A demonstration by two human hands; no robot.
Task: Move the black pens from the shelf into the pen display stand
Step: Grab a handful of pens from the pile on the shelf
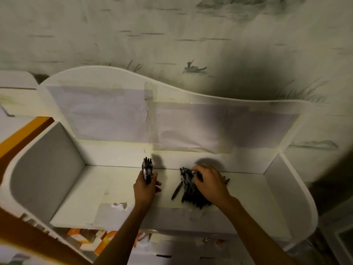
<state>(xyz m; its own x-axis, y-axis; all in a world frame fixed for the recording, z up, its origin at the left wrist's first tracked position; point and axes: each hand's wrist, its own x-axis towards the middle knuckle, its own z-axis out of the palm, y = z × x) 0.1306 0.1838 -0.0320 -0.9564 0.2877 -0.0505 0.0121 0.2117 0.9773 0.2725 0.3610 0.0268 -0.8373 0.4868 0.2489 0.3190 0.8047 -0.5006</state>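
Black pens [188,190] are lying in a loose heap on the white shelf [91,190], a little right of its centre and close to the back wall panel, their barrels fanning out toward six and seven o'clock. One pen is sticking out of the heap toward seven o'clock, apart from the rest at its lower end.

The right hand [209,181] is resting on top of the heap from four o'clock, palm down, fingers curled over the upper end of the pens and seeming to pinch at some of them — which ones cannot be told. The left hand [146,185] is sitting at nine o'clock from the heap, well clear of it, gripping a bundle of pens [146,168]. That bundle is standing nearly upright in the fist, its ends pointing toward twelve o'clock and casting a shadow on the back panel.

Sheets of pale paper [107,113] are hanging taped to the curved back panel, with a strip of clear tape between them. A torn patch of grey tape [112,212] is lying on the shelf floor at seven o'clock from the left hand. Below the shelf's front edge, at seven o'clock, orange-and-white boxes [91,239] are showing — their labels are too blurred to read. Patterned wallpaper [172,35] with reeds and a bird is filling the wall behind.
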